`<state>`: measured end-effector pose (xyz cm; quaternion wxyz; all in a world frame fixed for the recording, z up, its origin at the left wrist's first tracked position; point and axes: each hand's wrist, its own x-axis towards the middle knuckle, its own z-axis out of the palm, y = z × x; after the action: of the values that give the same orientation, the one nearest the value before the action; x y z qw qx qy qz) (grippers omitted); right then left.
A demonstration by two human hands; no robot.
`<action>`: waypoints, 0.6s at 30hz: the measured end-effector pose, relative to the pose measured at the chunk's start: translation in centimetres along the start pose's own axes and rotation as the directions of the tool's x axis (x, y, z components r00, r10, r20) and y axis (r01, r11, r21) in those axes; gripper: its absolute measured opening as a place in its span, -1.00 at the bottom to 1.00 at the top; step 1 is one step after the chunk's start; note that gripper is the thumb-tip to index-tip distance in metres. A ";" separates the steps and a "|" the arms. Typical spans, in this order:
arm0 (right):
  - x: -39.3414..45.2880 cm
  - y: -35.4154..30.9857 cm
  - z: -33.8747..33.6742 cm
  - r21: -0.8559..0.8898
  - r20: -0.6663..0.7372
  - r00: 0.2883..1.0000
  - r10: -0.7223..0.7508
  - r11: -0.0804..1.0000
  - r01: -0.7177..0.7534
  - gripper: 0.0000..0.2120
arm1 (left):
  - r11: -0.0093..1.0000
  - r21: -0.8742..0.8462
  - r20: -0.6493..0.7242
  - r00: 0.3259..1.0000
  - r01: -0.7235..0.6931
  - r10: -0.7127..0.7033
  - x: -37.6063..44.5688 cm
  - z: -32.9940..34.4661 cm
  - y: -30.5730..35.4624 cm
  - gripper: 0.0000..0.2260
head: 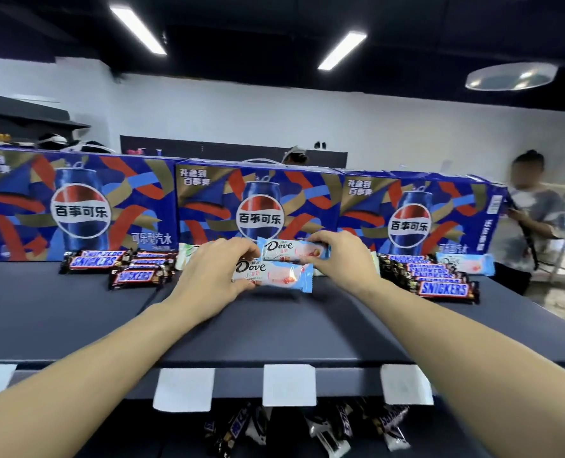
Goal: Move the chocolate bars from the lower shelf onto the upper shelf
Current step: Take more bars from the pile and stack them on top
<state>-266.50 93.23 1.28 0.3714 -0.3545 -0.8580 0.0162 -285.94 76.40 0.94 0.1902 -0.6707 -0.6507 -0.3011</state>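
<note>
Standing along the back of the dark upper shelf (76, 325): three blue Pepsi gift boxes (261, 209), with Snickers bars (439, 282) stacked in front at either side. Pinching the nearer Dove bar (274, 276) by its near end: left hand (208, 279), bar just above the shelf; gripping the farther Dove bar (294, 251): right hand (343, 256). Lying jumbled on the lower shelf: more chocolate bars (324, 428).

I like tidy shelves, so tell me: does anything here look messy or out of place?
Yes. The bars on the lower shelf lie jumbled at all angles. Up top, one Snickers bar sits apart from its stack.
</note>
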 end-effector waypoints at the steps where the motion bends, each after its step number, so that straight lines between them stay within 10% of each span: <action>1: -0.4 1.1 -0.6 -0.007 -0.008 1.000 0.013 1.000 -0.013 -0.59 | 1.000 -0.005 -0.002 1.000 -0.013 0.013 0.4 0.5 1.0 -0.60; 18: -7.2 24.5 -15.8 -0.095 -0.046 0.997 0.058 0.994 -0.062 -0.54 | 0.988 -0.118 -0.027 0.995 -0.098 0.096 6.5 11.5 26.6 -0.63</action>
<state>-238.28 103.38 1.10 0.3716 -0.3980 -0.8385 -0.0216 -258.08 86.59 0.22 0.1712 -0.7086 -0.5961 -0.3366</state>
